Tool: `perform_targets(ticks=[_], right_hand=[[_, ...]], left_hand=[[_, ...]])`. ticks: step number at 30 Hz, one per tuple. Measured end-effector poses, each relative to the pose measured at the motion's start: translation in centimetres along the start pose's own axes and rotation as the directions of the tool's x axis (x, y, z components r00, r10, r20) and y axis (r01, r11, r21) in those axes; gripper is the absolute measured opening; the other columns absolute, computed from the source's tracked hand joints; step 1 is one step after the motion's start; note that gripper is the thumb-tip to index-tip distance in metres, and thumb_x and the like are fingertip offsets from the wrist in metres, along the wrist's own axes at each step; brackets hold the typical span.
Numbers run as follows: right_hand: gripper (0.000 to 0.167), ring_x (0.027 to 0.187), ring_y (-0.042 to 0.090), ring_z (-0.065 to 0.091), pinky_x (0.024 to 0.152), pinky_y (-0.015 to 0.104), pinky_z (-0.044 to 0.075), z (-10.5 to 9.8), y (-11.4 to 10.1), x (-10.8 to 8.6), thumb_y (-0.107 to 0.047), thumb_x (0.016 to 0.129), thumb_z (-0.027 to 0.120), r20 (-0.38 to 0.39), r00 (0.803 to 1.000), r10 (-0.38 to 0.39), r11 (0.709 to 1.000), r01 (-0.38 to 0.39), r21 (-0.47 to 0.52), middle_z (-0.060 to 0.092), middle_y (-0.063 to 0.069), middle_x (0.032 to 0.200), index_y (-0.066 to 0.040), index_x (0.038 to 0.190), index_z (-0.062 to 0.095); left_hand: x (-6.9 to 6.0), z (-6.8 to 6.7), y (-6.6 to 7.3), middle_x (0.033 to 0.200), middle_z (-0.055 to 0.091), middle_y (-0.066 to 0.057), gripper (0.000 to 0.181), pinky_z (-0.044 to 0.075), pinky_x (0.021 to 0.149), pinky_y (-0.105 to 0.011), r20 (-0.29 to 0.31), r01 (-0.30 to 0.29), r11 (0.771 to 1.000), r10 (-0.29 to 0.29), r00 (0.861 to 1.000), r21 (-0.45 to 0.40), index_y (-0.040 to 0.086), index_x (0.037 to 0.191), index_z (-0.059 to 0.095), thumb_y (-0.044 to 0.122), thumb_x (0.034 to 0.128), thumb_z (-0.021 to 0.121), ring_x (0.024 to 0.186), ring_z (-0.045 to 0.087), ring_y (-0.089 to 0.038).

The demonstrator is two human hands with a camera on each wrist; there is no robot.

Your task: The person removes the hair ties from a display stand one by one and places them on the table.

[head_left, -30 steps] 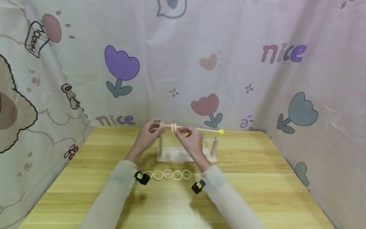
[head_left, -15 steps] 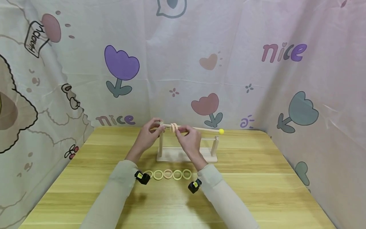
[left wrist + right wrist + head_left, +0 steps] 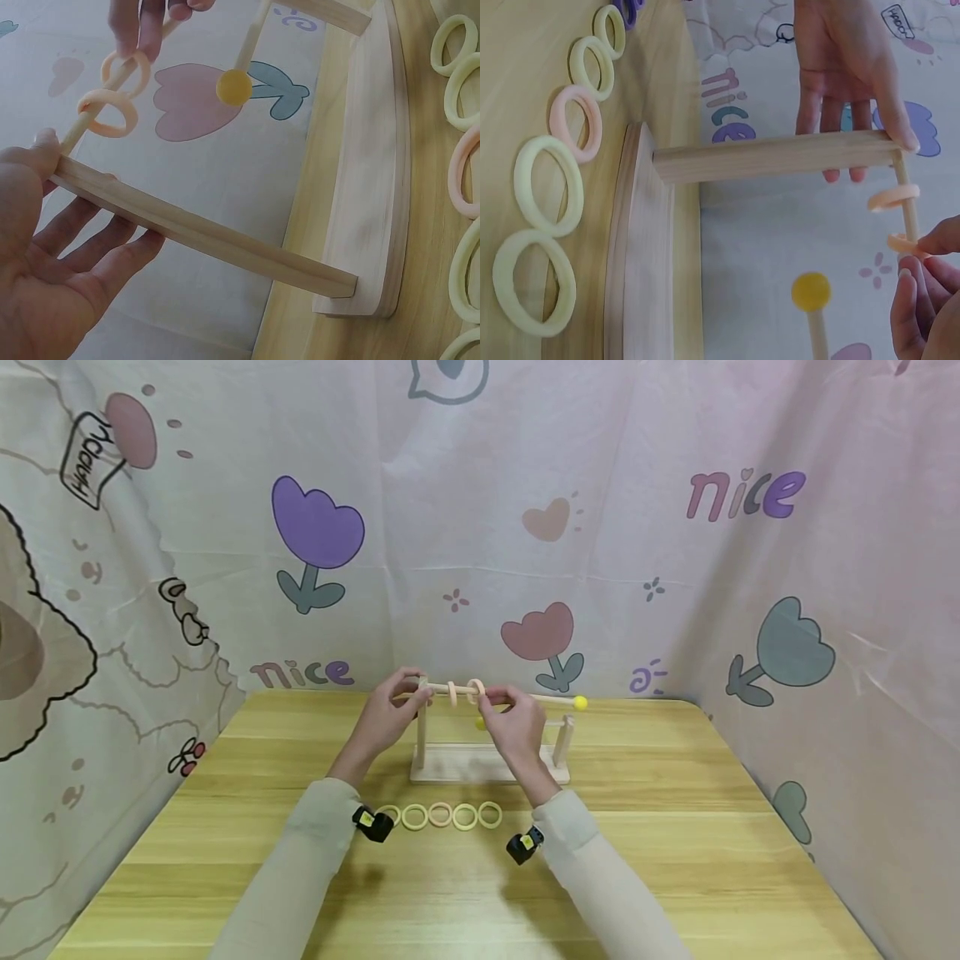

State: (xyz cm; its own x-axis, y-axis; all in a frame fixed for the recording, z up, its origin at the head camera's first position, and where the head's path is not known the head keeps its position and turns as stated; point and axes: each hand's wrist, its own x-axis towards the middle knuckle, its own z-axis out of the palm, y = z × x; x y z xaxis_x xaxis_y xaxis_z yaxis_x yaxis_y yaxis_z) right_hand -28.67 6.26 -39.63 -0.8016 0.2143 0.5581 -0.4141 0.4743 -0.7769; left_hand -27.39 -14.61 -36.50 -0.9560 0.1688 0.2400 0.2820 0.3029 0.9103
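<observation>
My left hand (image 3: 388, 717) grips the top of the left post (image 3: 202, 225) of a wooden stand (image 3: 450, 766), its thumb at the end of the upper rod (image 3: 555, 698). That rod runs right to a yellow ball (image 3: 581, 702). Two peach rings hang around it: one ring (image 3: 892, 197) is loose near the post, while the thumb and fingers of my right hand (image 3: 516, 725) pinch the other ring (image 3: 904, 244) farther along. A second yellow ball (image 3: 234, 88) tips a lower rod, partly hidden by my right hand in the head view.
In front of the stand, a row of rings lies flat on the wooden table (image 3: 637, 860): several pale yellow-green rings (image 3: 465, 817), a pink ring (image 3: 440, 814) and a purple ring (image 3: 630, 12). A patterned cloth (image 3: 450, 527) hangs behind.
The right hand has drawn one peach ring rightward along the rod, away from the other, after both were close together. The left hand keeps its grip on the post.
</observation>
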Motion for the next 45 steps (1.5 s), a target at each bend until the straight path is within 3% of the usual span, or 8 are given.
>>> perform_targets(ticks=[6,13,21,37,45], right_hand=[[0.010,0.054,0.009,0.058,0.050,0.017,0.041,-1.1,0.7,0.2,-0.015,0.085,0.080,-0.023,0.999,0.024,1.000,-0.024,0.005,0.079,0.011,0.080,-0.005,0.088,0.080],[0.009,0.052,0.001,0.055,0.048,0.015,0.041,-2.3,1.5,0.5,-0.015,0.085,0.080,-0.046,0.998,0.038,0.999,-0.039,-0.009,0.079,0.011,0.081,-0.006,0.087,0.081],[0.010,0.051,-0.002,0.054,0.049,0.014,0.041,-3.5,2.0,0.7,-0.014,0.084,0.080,-0.045,0.998,0.038,0.999,-0.038,0.003,0.080,0.013,0.081,-0.004,0.088,0.080],[0.012,0.046,-0.005,0.055,0.045,0.014,0.046,-6.5,3.8,0.8,-0.014,0.086,0.080,-0.068,0.990,0.125,0.991,-0.122,0.050,0.079,0.019,0.086,-0.004,0.093,0.080],[0.013,0.049,-0.009,0.060,0.047,0.015,0.053,-7.8,4.4,1.0,-0.010,0.087,0.078,-0.080,0.983,0.163,0.985,-0.158,0.076,0.078,0.024,0.089,0.000,0.094,0.079]], left_hand=[[0.1,0.0,-0.1,0.127,0.065,-0.032,0.035,0.054,0.102,-0.060,0.003,-0.002,1.000,0.002,1.000,-0.013,0.003,0.136,0.054,0.020,0.1066,0.058,0.119,0.066,-0.049],[1.8,0.1,-3.6,0.126,0.067,-0.025,0.040,0.057,0.099,-0.051,-0.023,-0.035,0.999,0.036,0.999,0.016,0.009,0.139,0.053,0.031,0.1067,0.058,0.118,0.067,-0.044],[1.7,0.1,-3.3,0.121,0.069,-0.020,0.036,0.059,0.094,-0.043,-0.031,-0.062,0.998,0.063,0.998,0.032,0.014,0.134,0.056,0.036,0.1054,0.060,0.113,0.070,-0.039],[1.7,0.2,-3.8,0.128,0.065,-0.028,0.037,0.055,0.102,-0.055,-0.031,-0.003,1.000,0.004,1.000,0.017,0.009,0.139,0.053,0.027,0.1069,0.058,0.119,0.067,-0.044],[1.5,0.3,-3.6,0.126,0.068,-0.024,0.037,0.057,0.101,-0.053,-0.035,-0.029,0.999,0.030,0.999,0.020,0.016,0.136,0.056,0.035,0.1049,0.061,0.117,0.070,-0.039]])
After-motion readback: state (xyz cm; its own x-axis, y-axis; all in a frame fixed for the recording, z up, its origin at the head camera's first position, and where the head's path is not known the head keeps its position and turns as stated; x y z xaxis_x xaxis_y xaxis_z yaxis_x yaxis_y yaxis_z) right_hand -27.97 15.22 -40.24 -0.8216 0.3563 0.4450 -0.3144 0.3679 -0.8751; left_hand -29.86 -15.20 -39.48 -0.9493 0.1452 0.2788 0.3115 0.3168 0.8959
